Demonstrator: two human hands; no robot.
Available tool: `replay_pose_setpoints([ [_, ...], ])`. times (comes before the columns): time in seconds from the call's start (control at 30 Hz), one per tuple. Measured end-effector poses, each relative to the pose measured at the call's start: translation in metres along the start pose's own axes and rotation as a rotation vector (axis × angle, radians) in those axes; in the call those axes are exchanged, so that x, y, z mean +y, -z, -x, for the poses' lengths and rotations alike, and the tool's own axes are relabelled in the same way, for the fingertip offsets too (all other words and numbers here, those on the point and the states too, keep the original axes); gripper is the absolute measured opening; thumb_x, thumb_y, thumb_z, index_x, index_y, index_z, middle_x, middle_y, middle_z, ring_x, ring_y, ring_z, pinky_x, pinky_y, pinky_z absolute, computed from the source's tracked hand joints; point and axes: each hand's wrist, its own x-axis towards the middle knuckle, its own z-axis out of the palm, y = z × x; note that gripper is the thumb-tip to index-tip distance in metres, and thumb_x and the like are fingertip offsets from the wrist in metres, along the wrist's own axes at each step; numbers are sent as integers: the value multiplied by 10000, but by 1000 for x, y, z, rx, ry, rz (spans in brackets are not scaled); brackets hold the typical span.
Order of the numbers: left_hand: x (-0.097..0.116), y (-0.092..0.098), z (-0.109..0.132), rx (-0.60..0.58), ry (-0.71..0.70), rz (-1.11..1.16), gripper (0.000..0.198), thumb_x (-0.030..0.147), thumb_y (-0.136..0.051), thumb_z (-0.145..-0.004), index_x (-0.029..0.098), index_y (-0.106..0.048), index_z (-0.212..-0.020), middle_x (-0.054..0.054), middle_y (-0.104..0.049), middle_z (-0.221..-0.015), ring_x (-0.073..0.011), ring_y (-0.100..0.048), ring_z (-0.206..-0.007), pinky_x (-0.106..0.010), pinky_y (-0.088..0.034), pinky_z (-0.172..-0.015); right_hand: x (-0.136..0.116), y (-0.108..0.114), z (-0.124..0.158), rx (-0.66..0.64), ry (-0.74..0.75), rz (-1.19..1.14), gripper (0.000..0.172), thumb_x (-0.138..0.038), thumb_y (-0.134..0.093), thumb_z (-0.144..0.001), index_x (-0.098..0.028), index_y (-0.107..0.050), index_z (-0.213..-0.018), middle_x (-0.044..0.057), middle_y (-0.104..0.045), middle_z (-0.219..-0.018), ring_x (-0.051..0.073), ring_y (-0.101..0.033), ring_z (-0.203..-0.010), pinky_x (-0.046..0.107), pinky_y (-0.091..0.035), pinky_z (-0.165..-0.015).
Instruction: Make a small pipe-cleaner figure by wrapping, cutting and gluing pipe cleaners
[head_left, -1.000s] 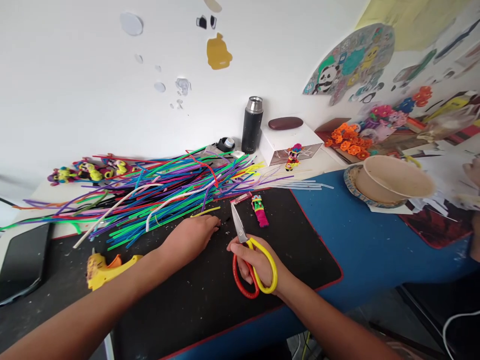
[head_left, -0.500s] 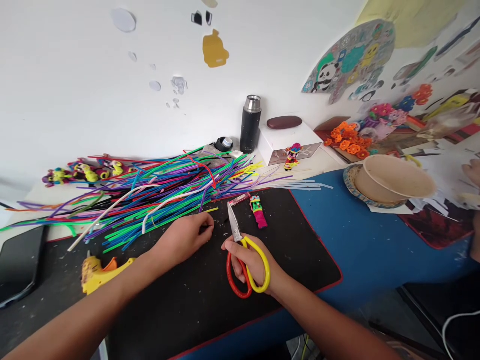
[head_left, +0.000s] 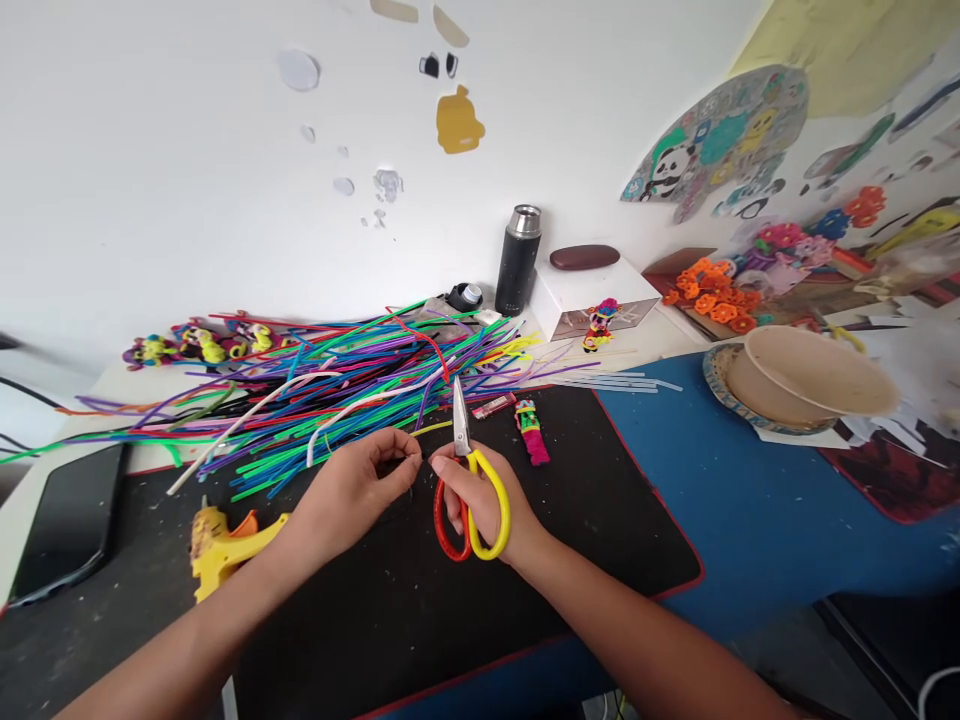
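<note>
My right hand holds a pair of scissors with one red and one yellow handle loop, blades together and pointing up and away. Close beside it, the thumb and fingers of my left hand are pinched together. Whatever they grip is too small and dark against the mat to make out. Just past the scissors lie a small magenta and green pipe-cleaner figure and a small pink packet. A yellow pipe cleaner rests beyond my fingertips.
A big heap of coloured pipe cleaners covers the back left. A yellow glue gun and a phone lie left. Behind stand a black flask and a white box; a bowl sits right on the blue cloth.
My two hands have come nearly together, the right one moving left with the scissors. The left fingers have drawn into a pinch. The view has shifted slightly.
</note>
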Motion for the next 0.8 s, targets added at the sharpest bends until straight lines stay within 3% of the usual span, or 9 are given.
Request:
replay_pose_setpoints([
  [0.1,-1,0,3,15,-66,-97,262,482,-640,-903,225,-693,-896,-21,-750,-838,-201,-671,-749,-281,-519,-699,3,-2,-1,5,-5,-1,440,-604,-746,-838,-204,-617,-966,-103,-540,-443,99,-434,-326,204,-335,-364],
  [0.33,-1,-5,6,-31,-90,-134,239,451,-618,-937,234,-717,-935,-16,-786,-887,-205,-711,-789,-288,-534,-745,4,-5,-2,-2,-15,-19,431,-598,-752,-829,-208,-610,-944,-100,-541,-435,102,-434,-321,204,-334,-357],
  [0.57,-1,-7,6,-135,58,95,389,584,-650,-912,203,-729,-916,-26,-732,-766,-183,-668,-650,-288,-537,-606,3,-4,-2,42,-11,-53,388,-566,-745,-836,-214,-592,-894,-100,-518,-417,105,-423,-318,210,-328,-356],
  [0.73,0,-7,5,-207,159,293,483,653,-750,-825,196,-683,-970,-58,-782,-829,-227,-757,-730,-329,-596,-650,6,-1,-1,53,-26,-112,412,-572,-777,-819,-205,-607,-899,-98,-520,-430,97,-420,-324,212,-326,-364],
  [0.8,1,-7,5,-208,168,315,491,663,-760,-822,200,-656,-949,-42,-770,-794,-205,-736,-673,-309,-576,-608,9,-1,-1,54,-33,-139,417,-572,-782,-818,-202,-611,-903,-97,-521,-435,95,-419,-325,212,-329,-363],
])
